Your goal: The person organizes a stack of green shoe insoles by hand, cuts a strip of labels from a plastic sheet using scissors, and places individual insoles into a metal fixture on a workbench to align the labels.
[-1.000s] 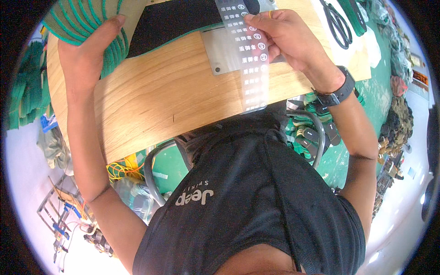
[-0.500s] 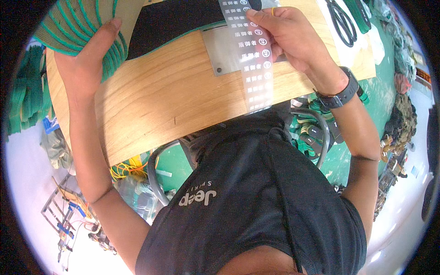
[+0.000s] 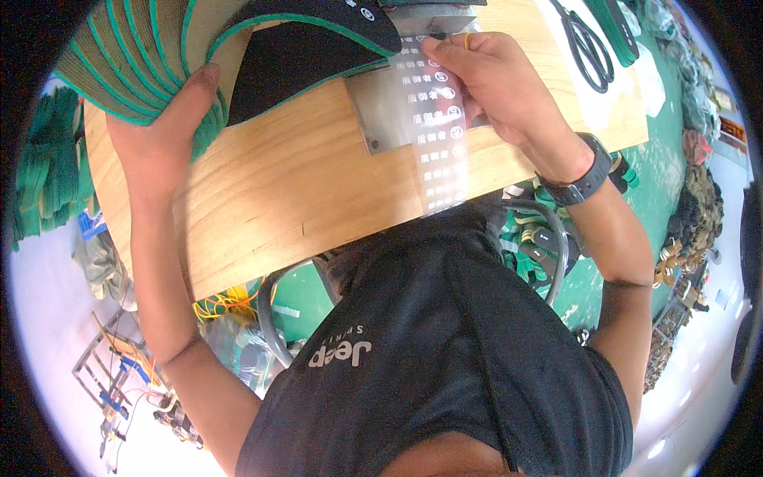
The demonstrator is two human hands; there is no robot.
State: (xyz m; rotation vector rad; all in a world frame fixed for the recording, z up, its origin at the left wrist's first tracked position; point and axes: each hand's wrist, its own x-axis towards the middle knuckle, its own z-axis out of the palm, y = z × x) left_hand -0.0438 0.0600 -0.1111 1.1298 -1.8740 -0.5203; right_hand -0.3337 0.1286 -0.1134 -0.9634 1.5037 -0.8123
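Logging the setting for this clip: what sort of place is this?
Probably a small footwear workshop: a wooden workbench, a fanned stack of green-edged insoles under the left hand, a clear label strip under the right hand, and scissors.

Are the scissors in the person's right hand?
No, the scissors lie untouched on the wooden table, while the right hand holds a clear printed strip.

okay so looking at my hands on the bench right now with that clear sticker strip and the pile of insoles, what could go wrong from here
The clear sticker strip hangs past the front edge of the wooden bench with only the right hand pinning its top; it might curl, snag or stick to itself. The left hand rests on a fanned stack of green-edged insoles near the bench corner, which could slide. The scissors lie near the right hand.
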